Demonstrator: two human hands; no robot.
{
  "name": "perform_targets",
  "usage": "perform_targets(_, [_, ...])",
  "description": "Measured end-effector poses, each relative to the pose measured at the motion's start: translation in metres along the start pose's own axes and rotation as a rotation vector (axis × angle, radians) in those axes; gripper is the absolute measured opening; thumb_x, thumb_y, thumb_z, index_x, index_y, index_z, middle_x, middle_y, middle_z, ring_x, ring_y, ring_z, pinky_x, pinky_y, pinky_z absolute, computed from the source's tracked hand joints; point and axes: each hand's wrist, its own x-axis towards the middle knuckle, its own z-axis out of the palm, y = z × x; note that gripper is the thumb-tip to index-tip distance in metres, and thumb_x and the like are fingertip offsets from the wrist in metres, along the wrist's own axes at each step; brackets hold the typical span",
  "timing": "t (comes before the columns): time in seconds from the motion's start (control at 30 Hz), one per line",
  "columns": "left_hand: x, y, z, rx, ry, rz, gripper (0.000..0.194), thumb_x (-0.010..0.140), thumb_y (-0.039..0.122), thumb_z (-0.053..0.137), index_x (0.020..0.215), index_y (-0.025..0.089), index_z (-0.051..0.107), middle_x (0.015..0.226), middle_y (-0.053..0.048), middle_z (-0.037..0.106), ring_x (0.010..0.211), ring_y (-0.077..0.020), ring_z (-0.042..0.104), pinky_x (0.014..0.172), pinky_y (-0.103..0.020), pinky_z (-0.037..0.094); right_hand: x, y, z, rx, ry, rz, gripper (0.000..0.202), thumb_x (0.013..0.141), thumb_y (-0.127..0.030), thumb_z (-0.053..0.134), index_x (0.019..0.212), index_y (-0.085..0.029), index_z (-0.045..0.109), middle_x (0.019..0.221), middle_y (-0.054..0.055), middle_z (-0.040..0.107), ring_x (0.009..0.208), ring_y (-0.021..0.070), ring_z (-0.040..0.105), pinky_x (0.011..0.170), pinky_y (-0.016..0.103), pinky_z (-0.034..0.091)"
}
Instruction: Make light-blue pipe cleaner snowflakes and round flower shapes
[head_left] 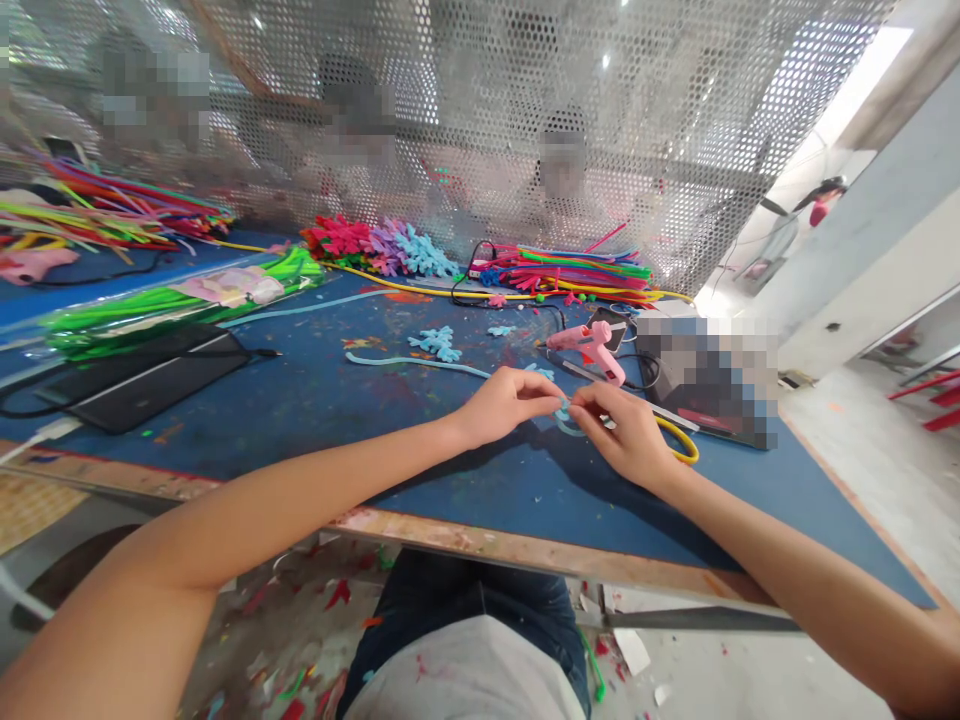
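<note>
My left hand (510,403) and my right hand (621,428) meet fingertip to fingertip over the blue table, right of centre. Both are closed in a pinch on a small light blue pipe cleaner piece (563,410), largely hidden by the fingers. A long light blue pipe cleaner (420,362) lies to the left of my left hand. Beyond it rest a light blue branched cluster (437,343) and a smaller light blue piece (499,330). Just past my hands lies a pink glue gun (592,347).
Bagged green pipe cleaners (172,302) and a black flat device (154,375) lie left. Bundled pipe cleaners (577,270) and coloured clusters (375,245) line the mesh screen (480,120). Yellow-handled scissors (679,440) lie beside my right hand.
</note>
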Motion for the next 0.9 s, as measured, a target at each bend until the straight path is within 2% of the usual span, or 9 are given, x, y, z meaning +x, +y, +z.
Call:
perform_targets(0.13, [-0.001, -0.002, 0.007, -0.070, 0.104, 0.036, 0.018, 0.073, 0.028, 0.062, 0.082, 0.012, 0.066, 0.077, -0.003, 0.066, 0.070, -0.0123, 0.058, 0.068, -0.023, 0.045, 0.003, 0.001, 0.009, 0.351, 0.002, 0.253, 0.018, 0.086, -0.034, 0.046, 0.079, -0.018, 0.049, 0.064, -0.002, 0.049, 0.055, 0.0096, 0.043, 0.050, 0.022, 0.035])
perform_targets(0.23, [0.000, -0.005, 0.010, -0.116, 0.127, 0.037, 0.021, 0.074, 0.030, 0.062, 0.084, 0.012, 0.065, 0.077, -0.003, 0.065, 0.069, -0.0118, 0.058, 0.068, -0.023, 0.046, 0.005, 0.005, 0.013, 0.547, 0.001, 0.336, 0.022, 0.085, -0.039, 0.047, 0.078, -0.018, 0.047, 0.064, -0.002, 0.047, 0.055, 0.0093, 0.044, 0.050, 0.022, 0.036])
perform_targets(0.33, [0.000, -0.008, 0.006, -0.065, 0.031, -0.007, 0.023, 0.075, 0.032, 0.060, 0.085, 0.011, 0.065, 0.076, -0.003, 0.065, 0.068, -0.0126, 0.058, 0.067, -0.024, 0.046, 0.005, 0.007, 0.010, 0.415, 0.003, 0.309, 0.021, 0.083, -0.038, 0.050, 0.076, -0.018, 0.050, 0.063, -0.002, 0.048, 0.055, 0.0094, 0.043, 0.051, 0.022, 0.034])
perform_targets(0.43, [-0.001, -0.007, 0.002, 0.100, -0.064, 0.012, 0.021, 0.075, 0.031, 0.060, 0.084, 0.013, 0.066, 0.075, -0.003, 0.066, 0.069, -0.0133, 0.059, 0.066, -0.023, 0.045, 0.004, 0.007, 0.007, 0.249, -0.031, 0.259, 0.021, 0.081, -0.037, 0.053, 0.075, -0.017, 0.055, 0.063, -0.001, 0.050, 0.055, 0.0097, 0.042, 0.049, 0.022, 0.032])
perform_targets(0.5, [-0.003, -0.003, 0.001, 0.219, -0.040, 0.057, 0.020, 0.075, 0.031, 0.060, 0.082, 0.013, 0.066, 0.075, -0.002, 0.066, 0.068, -0.0131, 0.058, 0.065, -0.023, 0.044, 0.004, 0.006, 0.006, 0.238, -0.026, 0.276, 0.022, 0.079, -0.038, 0.055, 0.075, -0.017, 0.056, 0.063, -0.001, 0.053, 0.054, 0.0101, 0.044, 0.049, 0.022, 0.034])
perform_targets(0.63, [-0.009, 0.008, 0.005, 0.369, 0.109, 0.174, 0.017, 0.078, 0.029, 0.056, 0.079, 0.015, 0.065, 0.076, -0.002, 0.066, 0.071, -0.0133, 0.059, 0.068, -0.022, 0.043, 0.003, 0.000, 0.006, 0.335, 0.047, 0.384, 0.028, 0.076, -0.045, 0.057, 0.071, -0.017, 0.056, 0.061, 0.000, 0.056, 0.051, 0.0110, 0.047, 0.047, 0.023, 0.037])
perform_targets(0.73, [-0.012, 0.013, 0.008, 0.441, 0.179, 0.238, 0.015, 0.079, 0.028, 0.056, 0.078, 0.016, 0.065, 0.078, -0.002, 0.066, 0.073, -0.0139, 0.059, 0.070, -0.022, 0.042, 0.003, -0.004, 0.006, 0.440, -0.008, 0.429, 0.031, 0.071, -0.047, 0.062, 0.070, -0.017, 0.057, 0.059, 0.000, 0.056, 0.050, 0.0110, 0.048, 0.045, 0.023, 0.038])
perform_targets(0.9, [-0.010, 0.009, 0.008, 0.363, 0.162, 0.189, 0.016, 0.079, 0.028, 0.055, 0.078, 0.015, 0.064, 0.078, -0.002, 0.065, 0.073, -0.0140, 0.058, 0.070, -0.023, 0.042, 0.003, -0.003, 0.007, 0.491, -0.066, 0.395, 0.030, 0.074, -0.046, 0.059, 0.072, -0.017, 0.057, 0.061, 0.001, 0.056, 0.052, 0.0114, 0.049, 0.046, 0.022, 0.037])
